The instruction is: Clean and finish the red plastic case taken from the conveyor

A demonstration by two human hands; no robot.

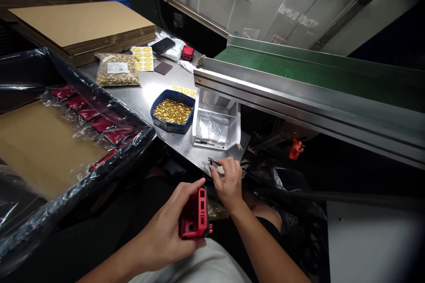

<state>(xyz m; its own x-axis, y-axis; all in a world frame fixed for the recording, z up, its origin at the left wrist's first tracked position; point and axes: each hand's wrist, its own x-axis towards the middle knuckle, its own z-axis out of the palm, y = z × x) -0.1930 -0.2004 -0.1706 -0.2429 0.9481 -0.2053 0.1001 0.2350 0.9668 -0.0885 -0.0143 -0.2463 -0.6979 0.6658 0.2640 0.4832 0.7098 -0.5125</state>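
My left hand [169, 225] is wrapped round a red plastic housing [195, 214] with black edges, held over my lap. Just to its right, my right hand [229, 181] rests at the near edge of the steel table [156, 84], its fingers pinched on a small dark tool or part [211, 161] whose kind I cannot make out. A blue tub of small brass pieces [172, 111] sits on the table beyond my hands. Beside the tub stands a clear plastic tray [216, 124].
A black bag-lined bin [66, 141] with cardboard and red parts fills the left. Behind it lie stacked flat cartons [83, 26], a bag of brass pieces [117, 69], yellow sticker sheets [143, 58], a phone [163, 45]. A green conveyor belt [308, 70] runs across the right.
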